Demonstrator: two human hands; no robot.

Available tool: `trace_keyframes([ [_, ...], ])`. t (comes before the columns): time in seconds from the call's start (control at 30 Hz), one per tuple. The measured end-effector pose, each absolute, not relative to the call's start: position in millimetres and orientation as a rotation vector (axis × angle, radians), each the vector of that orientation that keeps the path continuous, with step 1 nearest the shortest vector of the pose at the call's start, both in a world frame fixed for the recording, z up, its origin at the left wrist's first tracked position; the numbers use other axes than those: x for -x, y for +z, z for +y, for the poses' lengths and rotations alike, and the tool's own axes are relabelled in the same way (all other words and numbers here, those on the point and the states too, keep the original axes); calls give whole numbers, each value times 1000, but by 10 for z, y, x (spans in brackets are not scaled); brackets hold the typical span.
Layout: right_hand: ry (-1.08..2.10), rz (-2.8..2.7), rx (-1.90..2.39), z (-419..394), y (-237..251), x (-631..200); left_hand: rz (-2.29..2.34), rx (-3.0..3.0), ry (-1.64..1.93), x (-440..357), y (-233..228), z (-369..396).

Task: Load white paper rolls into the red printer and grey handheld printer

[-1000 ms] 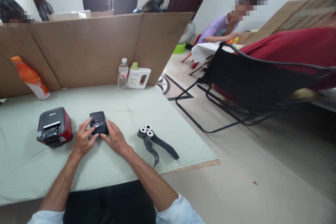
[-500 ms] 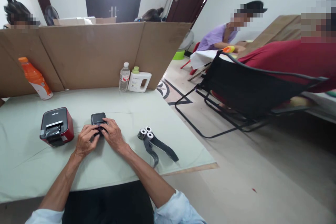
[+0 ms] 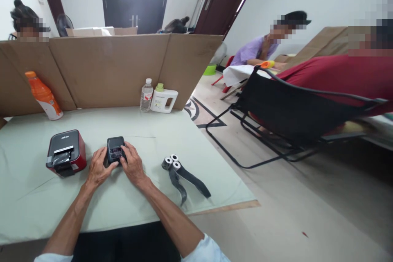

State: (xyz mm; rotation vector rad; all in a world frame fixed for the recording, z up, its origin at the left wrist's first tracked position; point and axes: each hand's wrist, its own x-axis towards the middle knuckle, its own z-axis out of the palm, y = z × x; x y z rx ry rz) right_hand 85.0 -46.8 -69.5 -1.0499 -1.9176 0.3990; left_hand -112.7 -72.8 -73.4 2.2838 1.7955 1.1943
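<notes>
Left hand (image 3: pixel 98 168) and right hand (image 3: pixel 131 165) both grip the small black device (image 3: pixel 115 149), hiding its lower part.

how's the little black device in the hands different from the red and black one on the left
The black device is smaller and all black; the red printer is bulkier with red sides. The black device is held between the left hand and right hand; the red printer sits untouched. Both rest on the green table.

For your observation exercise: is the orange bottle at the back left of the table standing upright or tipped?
Tipped. The orange bottle slants with its cap up and to the left, leaning against the cardboard screen behind it.
</notes>
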Motion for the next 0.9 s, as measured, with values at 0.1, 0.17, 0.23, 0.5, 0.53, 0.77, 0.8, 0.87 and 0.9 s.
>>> trace_keyframes([
  [0.1, 430, -1903, 1094, -460, -747, -836, 1792, -2288, 1179, 1133, -715, -721],
  [0.17, 438, -1902, 1096, -449, -768, -826, 1789, -2276, 1145, 1153, -685, -721],
  [0.23, 437, -1893, 1093, -439, -779, -816, 1775, -2237, 1094, 1189, -639, -717],
  [0.5, 474, -1878, 1118, -426, -803, -787, 1620, -1784, 969, 1288, -263, -514],
  [0.53, 479, -1882, 1121, -428, -807, -785, 1623, -1706, 973, 1277, -220, -479],
  [0.77, 515, -1878, 1118, -439, -840, -777, 1707, -1285, 1040, 1201, -142, -317],
  [0.8, 519, -1879, 1120, -438, -839, -778, 1702, -1269, 1035, 1202, -144, -306],
  [0.87, 530, -1887, 1125, -436, -835, -782, 1686, -1239, 1024, 1210, -143, -290],
  [0.9, 540, -1891, 1127, -436, -833, -786, 1677, -1226, 1018, 1216, -140, -284],
])
